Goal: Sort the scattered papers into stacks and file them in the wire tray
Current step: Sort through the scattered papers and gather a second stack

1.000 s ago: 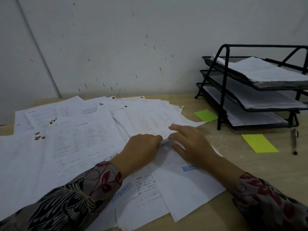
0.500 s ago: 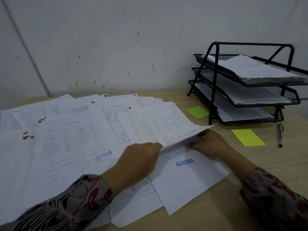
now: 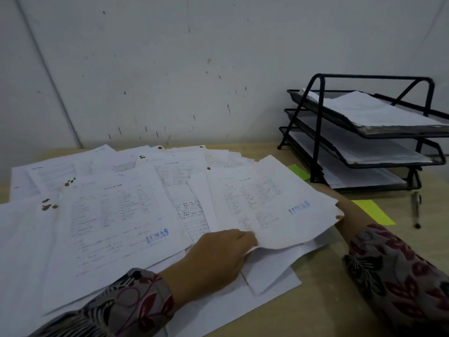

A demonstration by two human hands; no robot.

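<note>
Scattered white papers cover the left and middle of the wooden desk. Both hands hold up one printed sheet with a blue stamp. My left hand grips its near edge. My right hand is mostly hidden under the sheet's right edge, with only part of it and the wrist showing. A black three-tier wire tray stands at the back right, with papers in each tier.
A green sticky note lies by the tray's front leg and a yellow one lies nearer me. A pen lies to the right of the yellow note. The wall runs close behind the desk.
The stamped sheet has been lifted off the pile and now covers the sheet marked REJECTED. My right hand slid under its right edge.
</note>
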